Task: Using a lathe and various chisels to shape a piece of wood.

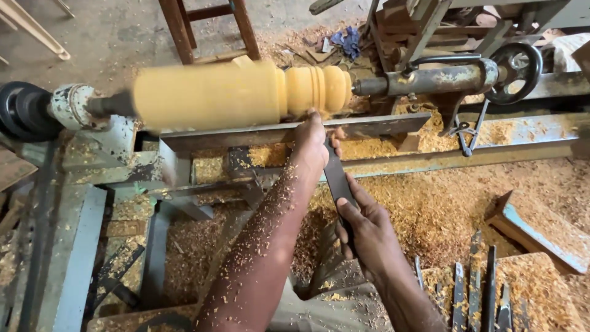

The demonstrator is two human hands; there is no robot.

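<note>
A pale yellow wooden piece [233, 93] spins blurred on a lathe, thick at the left and turned into rounded beads at the right. A flat dark chisel [338, 179] lies across the long metal tool rest [246, 134], its tip at the beaded end. My left hand [311, 143] presses the blade down on the rest near the wood. My right hand [369, 230] grips the chisel's lower end, closer to me. Wood shavings stick to both forearms.
The tailstock [430, 79] with a black handwheel [515, 63] holds the wood's right end; the headstock pulley [21, 110] sits at the left. Several spare chisels [473, 289] lie at the bottom right. Sawdust covers the lathe bed [467, 157]. A wooden stool [209, 27] stands behind.
</note>
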